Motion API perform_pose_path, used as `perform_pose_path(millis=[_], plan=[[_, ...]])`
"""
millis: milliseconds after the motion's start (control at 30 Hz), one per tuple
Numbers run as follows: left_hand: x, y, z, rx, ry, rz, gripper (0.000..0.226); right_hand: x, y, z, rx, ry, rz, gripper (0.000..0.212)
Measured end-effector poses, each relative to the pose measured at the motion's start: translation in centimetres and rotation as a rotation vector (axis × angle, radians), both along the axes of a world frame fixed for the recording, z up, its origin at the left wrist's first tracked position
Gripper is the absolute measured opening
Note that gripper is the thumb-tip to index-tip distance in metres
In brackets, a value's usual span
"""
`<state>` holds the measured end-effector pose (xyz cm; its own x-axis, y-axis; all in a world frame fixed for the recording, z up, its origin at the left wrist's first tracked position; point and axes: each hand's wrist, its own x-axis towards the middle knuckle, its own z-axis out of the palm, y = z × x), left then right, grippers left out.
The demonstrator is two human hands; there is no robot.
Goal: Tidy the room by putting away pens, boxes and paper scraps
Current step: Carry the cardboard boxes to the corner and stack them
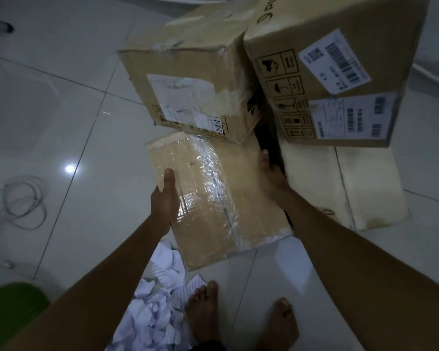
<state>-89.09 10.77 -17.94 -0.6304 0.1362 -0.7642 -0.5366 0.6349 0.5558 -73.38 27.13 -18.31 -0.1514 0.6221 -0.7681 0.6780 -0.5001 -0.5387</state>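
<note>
A brown cardboard box [213, 198] sealed with shiny clear tape is held above the floor between both hands. My left hand [162, 198] grips its left edge with the thumb on top. My right hand [270, 176] holds its right side, thumb pointing forward. Just beyond it stand two larger boxes: a taped one with a torn white label [188, 92] and a tilted one with barcode labels [327, 72]. Crumpled white paper scraps [160, 295] lie on the floor by my bare feet.
A flattened pale cardboard sheet [340, 186] lies under the right box. A coiled white cable [23, 201] lies on the tiles at the left. A green object [10, 302] sits at the bottom left corner. The floor is white tile.
</note>
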Motion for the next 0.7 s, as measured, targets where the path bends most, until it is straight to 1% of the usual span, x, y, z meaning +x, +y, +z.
perform_pose_path(millis=[167,367,500,600,700], plan=[[0.1,-0.7,0.5,-0.007,-0.002,-0.041,0.073,1.3,-2.0,0.3,-0.008,-0.054,0.007,0.076],[1.5,-2.9,2.6,-0.052,-0.053,-0.056,0.078,3.2,-4.4,2.2,-0.062,-0.148,0.052,0.079],[2.9,-4.3,5.8,-0.104,-0.085,-0.066,0.078,4.7,-6.2,4.7,-0.091,-0.152,0.016,0.077],[4.2,-5.3,9.1,-0.153,-0.092,-0.069,0.082,6.0,-7.7,7.5,-0.065,-0.111,0.010,0.069],[5.2,-5.9,12.2,-0.163,-0.069,-0.079,0.077,7.2,-8.5,10.7,-0.060,-0.098,0.005,0.066]])
